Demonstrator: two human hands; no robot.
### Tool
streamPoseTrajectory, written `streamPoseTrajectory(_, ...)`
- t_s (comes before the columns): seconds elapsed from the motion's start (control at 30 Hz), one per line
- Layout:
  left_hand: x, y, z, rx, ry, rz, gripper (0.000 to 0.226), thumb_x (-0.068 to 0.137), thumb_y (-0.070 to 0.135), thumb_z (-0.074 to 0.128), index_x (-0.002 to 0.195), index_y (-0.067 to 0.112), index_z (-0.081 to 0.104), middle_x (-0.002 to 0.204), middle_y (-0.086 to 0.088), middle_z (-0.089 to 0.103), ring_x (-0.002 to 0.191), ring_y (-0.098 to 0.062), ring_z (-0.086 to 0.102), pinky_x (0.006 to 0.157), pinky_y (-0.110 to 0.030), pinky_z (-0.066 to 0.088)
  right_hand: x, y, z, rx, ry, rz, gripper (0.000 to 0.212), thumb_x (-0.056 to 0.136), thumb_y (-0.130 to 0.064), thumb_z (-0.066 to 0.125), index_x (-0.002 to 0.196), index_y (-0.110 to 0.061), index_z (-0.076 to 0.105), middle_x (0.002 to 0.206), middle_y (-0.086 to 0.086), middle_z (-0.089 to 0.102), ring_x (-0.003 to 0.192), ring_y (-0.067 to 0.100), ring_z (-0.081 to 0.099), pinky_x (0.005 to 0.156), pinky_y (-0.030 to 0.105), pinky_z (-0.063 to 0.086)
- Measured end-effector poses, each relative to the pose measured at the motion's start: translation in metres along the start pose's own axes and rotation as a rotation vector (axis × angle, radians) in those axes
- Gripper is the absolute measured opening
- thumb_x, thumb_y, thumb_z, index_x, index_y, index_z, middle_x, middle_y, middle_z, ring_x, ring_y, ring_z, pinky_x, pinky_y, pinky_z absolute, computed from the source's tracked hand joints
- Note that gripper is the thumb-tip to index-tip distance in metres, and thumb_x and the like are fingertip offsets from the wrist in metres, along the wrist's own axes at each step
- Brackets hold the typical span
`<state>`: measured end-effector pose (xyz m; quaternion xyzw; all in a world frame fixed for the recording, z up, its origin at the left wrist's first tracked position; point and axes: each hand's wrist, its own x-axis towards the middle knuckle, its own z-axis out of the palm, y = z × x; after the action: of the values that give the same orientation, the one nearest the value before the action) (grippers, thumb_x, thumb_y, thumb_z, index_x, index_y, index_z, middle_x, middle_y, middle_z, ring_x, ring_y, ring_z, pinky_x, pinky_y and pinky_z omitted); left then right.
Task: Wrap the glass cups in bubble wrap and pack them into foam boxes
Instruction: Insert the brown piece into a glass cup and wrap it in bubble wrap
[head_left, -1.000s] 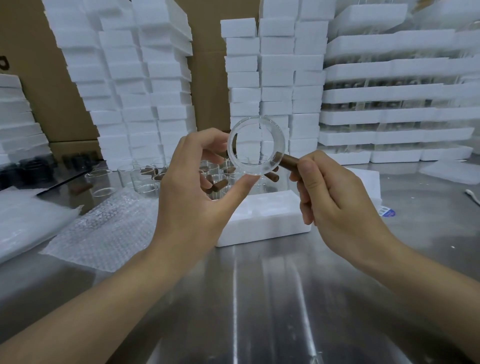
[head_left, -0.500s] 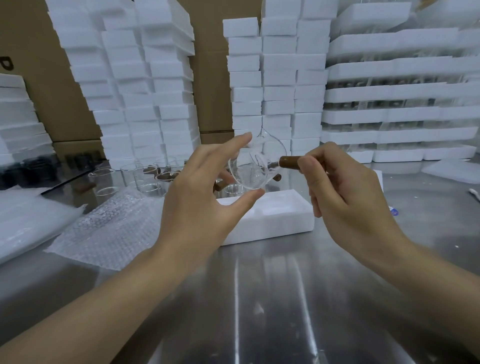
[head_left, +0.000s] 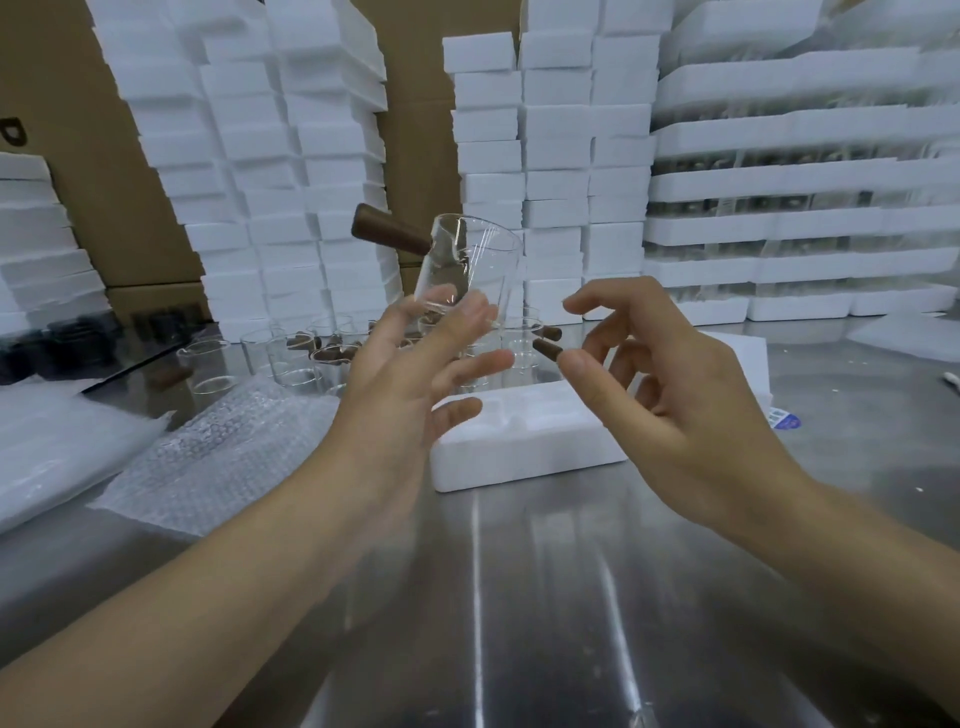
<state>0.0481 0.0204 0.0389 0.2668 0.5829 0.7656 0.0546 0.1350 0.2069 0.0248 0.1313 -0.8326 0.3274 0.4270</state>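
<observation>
While the left hand (head_left: 410, 374) holds spread fingers against the base of a tilted, wooden-handled glass cup (head_left: 472, 265), the right hand (head_left: 670, 395) hovers alongside, loosely spread, above a foam box (head_left: 524, 447) on the desk (head_left: 519, 597).

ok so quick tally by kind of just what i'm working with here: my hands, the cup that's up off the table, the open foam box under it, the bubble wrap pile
hands: 2 (left hand, right hand)
glass cup up off the table: 1
open foam box: 1
bubble wrap pile: 1
total: 5
</observation>
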Motion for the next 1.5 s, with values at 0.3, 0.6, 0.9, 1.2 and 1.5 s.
streamPoseTrajectory(0.3, -0.0029, 0.0019, 0.0024, -0.088, -0.197, -0.137, 0.052, 0.077, 0.058, 0.078, 0.123, 0.034, 0.077, 0.133, 0.01, 0.074, 0.118, -0.006, 0.072, 0.093, -0.031, 0.052, 0.0013, 0.001, 0.0, -0.033, 0.047, 0.047, 0.045, 0.094, -0.061, 0.061, 0.134, -0.051, 0.043, 0.099, -0.014, 0.062, 0.07, 0.017, 0.066, 0.058, 0.022, 0.045)
streamPoseTrajectory(0.6, 0.0025, -0.0031, -0.0036, -0.086, -0.383, -0.203, 0.061, 0.095, 0.066, 0.059, 0.143, 0.028, 0.062, 0.145, 0.007, 0.068, 0.131, -0.004, 0.064, 0.101, -0.037, 0.043, 0.0021, 0.004, -0.0011, -0.066, 0.044, 0.091, 0.073, 0.085, -0.062, 0.07, 0.148, -0.053, 0.034, 0.097, -0.018, 0.06, 0.063, 0.015, 0.065, 0.059, 0.021, 0.048)
streamPoseTrajectory(0.9, 0.0033, -0.0054, -0.0028, -0.172, -0.465, -0.3, 0.075, 0.1, 0.069, 0.052, 0.152, 0.017, 0.055, 0.147, 0.0, 0.067, 0.14, -0.015, 0.06, 0.1, -0.039, 0.046, 0.0023, 0.0072, -0.0009, 0.002, 0.072, 0.099, 0.061, 0.091, -0.052, 0.072, 0.143, -0.053, 0.041, 0.095, -0.012, 0.064, 0.059, 0.019, 0.062, 0.055, 0.016, 0.045)
streamPoseTrajectory(1.2, 0.0006, -0.0027, -0.0018, -0.089, -0.348, -0.362, 0.073, 0.09, 0.069, 0.059, 0.142, 0.019, 0.068, 0.131, 0.001, 0.076, 0.118, -0.016, 0.074, 0.09, -0.036, 0.055, 0.0018, 0.0064, -0.0014, 0.009, 0.098, 0.074, 0.054, 0.091, -0.053, 0.076, 0.138, -0.048, 0.05, 0.089, -0.011, 0.063, 0.056, 0.02, 0.061, 0.054, 0.011, 0.041)
streamPoseTrajectory(1.5, 0.0003, -0.0054, -0.0017, 0.017, -0.301, -0.254, 0.04, 0.08, 0.066, 0.075, 0.106, 0.036, 0.081, 0.125, 0.007, 0.078, 0.115, -0.011, 0.075, 0.087, -0.033, 0.052, 0.0019, 0.002, -0.0023, -0.049, 0.07, 0.076, 0.066, 0.087, -0.06, 0.07, 0.146, -0.046, 0.045, 0.089, -0.012, 0.062, 0.06, 0.02, 0.063, 0.059, 0.02, 0.046)
